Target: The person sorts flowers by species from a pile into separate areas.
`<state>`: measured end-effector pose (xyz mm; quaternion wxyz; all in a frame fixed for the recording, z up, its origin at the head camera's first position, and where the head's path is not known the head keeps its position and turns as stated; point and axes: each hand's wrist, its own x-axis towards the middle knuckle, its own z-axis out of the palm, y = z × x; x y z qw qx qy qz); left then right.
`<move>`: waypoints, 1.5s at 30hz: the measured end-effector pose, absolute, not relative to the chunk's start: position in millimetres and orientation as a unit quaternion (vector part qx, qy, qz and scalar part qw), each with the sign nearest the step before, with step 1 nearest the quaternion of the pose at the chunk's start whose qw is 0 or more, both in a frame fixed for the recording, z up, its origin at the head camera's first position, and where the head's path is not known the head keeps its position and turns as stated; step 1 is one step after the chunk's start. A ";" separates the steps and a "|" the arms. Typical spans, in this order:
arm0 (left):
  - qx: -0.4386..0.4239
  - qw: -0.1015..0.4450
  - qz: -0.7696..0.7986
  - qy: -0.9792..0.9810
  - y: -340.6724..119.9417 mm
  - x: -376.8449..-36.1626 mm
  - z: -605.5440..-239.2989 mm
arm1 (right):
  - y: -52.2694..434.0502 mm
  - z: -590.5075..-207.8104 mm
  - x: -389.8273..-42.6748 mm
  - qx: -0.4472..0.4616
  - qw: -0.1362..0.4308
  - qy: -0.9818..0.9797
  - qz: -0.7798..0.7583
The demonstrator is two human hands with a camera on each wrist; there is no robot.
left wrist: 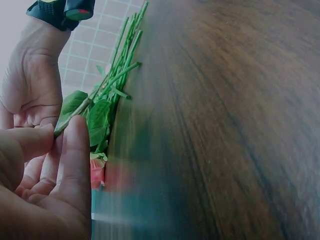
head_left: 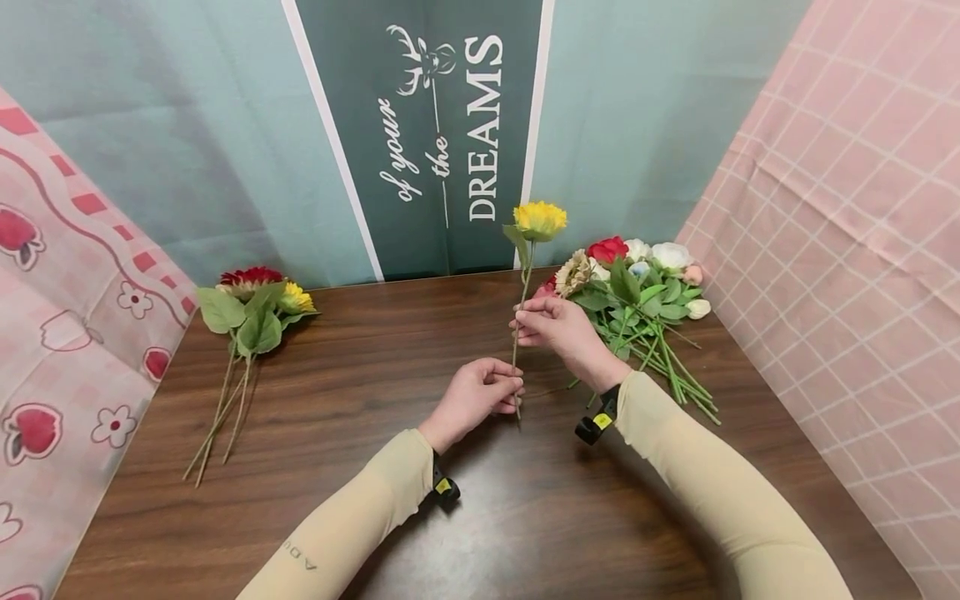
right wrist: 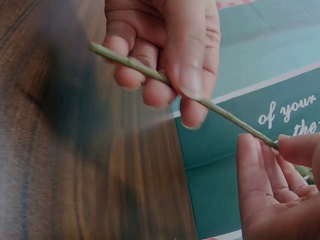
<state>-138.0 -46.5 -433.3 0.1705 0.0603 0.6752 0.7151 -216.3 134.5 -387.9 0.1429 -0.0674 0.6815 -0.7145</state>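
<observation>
Upright between both hands stands a yellow artificial flower (head_left: 540, 220) on a long thin stem (right wrist: 225, 114), with a green leaf just under the bloom. My left hand (head_left: 477, 388) pinches the lower stem between thumb and fingers, close above its cut end. Higher up, my right hand (head_left: 557, 327) pinches the same stem, below the leaf. In the right wrist view the left hand (right wrist: 167, 55) appears at the top and the right hand (right wrist: 280, 195) at lower right, both on the stem. Behind the right hand lies a pile of mixed artificial flowers (head_left: 651, 292).
At the back left of the wooden table (head_left: 360, 350) lie a dark red flower (head_left: 251, 282) and another yellow flower (head_left: 297, 297), their stems crossing. A teal curtain (head_left: 225, 150) hangs behind; pink cloths (head_left: 840, 233) line the sides.
</observation>
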 end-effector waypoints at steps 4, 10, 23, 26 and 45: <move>0.061 0.181 0.703 0.685 -52.0 -135.4 -434.4 | 132.8 -385.0 -219.7 -0.053 0.132 0.667 -0.731; 0.058 0.181 0.697 0.691 -59.0 -133.2 -436.5 | 128.6 -387.4 -221.3 -0.051 0.145 0.670 -0.726; 0.033 0.108 0.647 0.754 -110.9 -145.6 -428.0 | 84.5 -399.4 -214.2 -0.097 0.166 0.714 -0.673; 0.026 0.088 0.591 0.801 -146.4 -145.2 -424.0 | 76.6 -401.7 -207.1 -0.152 0.153 0.773 -0.597; -0.042 -0.011 0.185 0.982 -353.9 -109.0 -401.9 | 15.4 -410.3 -173.9 -0.471 -0.004 0.880 -0.060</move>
